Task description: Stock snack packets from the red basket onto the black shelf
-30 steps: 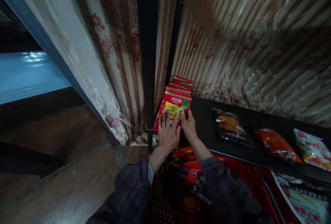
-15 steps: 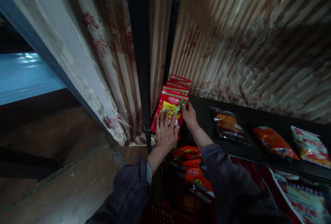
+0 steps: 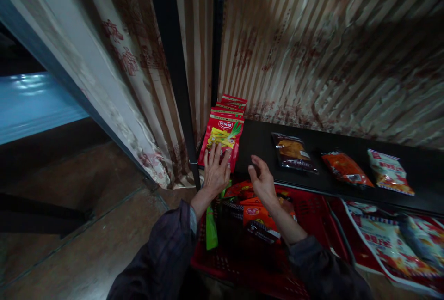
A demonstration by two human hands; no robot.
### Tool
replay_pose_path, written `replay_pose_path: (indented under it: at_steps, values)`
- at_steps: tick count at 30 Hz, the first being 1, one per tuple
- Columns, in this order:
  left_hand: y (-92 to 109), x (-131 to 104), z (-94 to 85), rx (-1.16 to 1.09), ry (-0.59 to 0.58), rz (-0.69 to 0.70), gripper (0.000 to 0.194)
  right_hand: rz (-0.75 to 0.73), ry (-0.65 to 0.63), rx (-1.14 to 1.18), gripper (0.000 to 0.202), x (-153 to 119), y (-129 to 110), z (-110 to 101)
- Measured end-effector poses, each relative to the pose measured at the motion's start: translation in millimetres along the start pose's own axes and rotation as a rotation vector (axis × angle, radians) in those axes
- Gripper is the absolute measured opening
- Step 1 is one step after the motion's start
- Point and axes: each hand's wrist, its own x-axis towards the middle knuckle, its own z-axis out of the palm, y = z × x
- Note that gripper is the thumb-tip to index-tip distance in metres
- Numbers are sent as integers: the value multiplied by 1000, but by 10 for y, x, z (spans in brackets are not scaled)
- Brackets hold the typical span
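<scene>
Several red snack packets [image 3: 225, 133] with yellow sticks printed on them lie overlapped in a row at the left end of the black shelf. My left hand [image 3: 217, 170] rests on the lower part of the front packet, fingers spread flat. To its right, my right hand [image 3: 262, 180] hovers above the shelf's front edge, apart from the packets. Its fingers are parted and nothing is in them. Below both hands, a red basket [image 3: 229, 267] holds orange-and-black snack bags [image 3: 255, 214] and a green packet [image 3: 211, 228].
On the black shelf [image 3: 255, 140] lie a brown snack bag [image 3: 294, 153], an orange bag [image 3: 346, 168] and a white bag [image 3: 391, 171]. A second basket with white bags [image 3: 388, 240] stands at the lower right. A dark post [image 3: 175, 59] and patterned curtains [image 3: 294, 50] border the shelf.
My right hand has left the red packets' edge and moved right and down, over the basket. My left hand stays on the front packet. The view has shifted slightly, showing more of the basket.
</scene>
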Motion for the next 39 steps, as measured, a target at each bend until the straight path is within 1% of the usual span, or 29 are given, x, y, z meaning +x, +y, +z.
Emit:
replay_pose_path:
  at_steps: [2,4,6,9,14,17,19,21,22,24,25,27,29,32,34,37,39]
  values:
    - [-16,-41,-6,15,-10,-11,49,-61,-58,-46,42,-101,-31,-16]
    - [-30,-73,2,35,-26,-33,49,-99,-119,-81,41,-104,-78,36]
    - [-40,-93,17,57,-43,-45,50,-100,-177,-95,42,-38,-127,126]
    - [-49,-99,33,93,-62,-45,51,-55,-235,-64,44,100,-187,253]
    - [-31,-77,40,134,-86,-46,52,-16,-229,26,44,236,-181,317]
    - [-16,-65,51,128,-84,-66,52,-15,-237,-50,43,241,-110,334]
    - [-20,-64,62,105,-71,-65,53,-78,-178,-153,44,234,-86,362]
    - [-33,-63,74,76,-47,-52,53,-193,-111,-247,45,257,-119,408]
    - [-40,-62,80,63,-29,-43,53,-256,-98,-280,45,292,-161,440]
    - [-48,-53,88,52,17,-44,55,-357,-126,-328,45,423,-283,521]
    - [-48,-45,90,54,34,-56,55,-381,-144,-351,45,517,-353,570]
    - [-41,-25,93,67,50,-88,52,-406,-179,-395,45,745,-476,676]
    - [-31,-6,97,80,35,-108,47,-409,-229,-433,44,986,-542,780]
    - [-29,11,107,94,12,-114,47,-339,-291,-490,44,1278,-518,893]
    - [-32,18,115,104,8,-119,50,-273,-309,-515,48,1397,-462,933]
    - [-30,25,119,110,2,-133,52,-201,-329,-542,54,1480,-403,953]
    - [-25,29,117,110,-6,-136,52,-179,-356,-567,57,1496,-398,953]
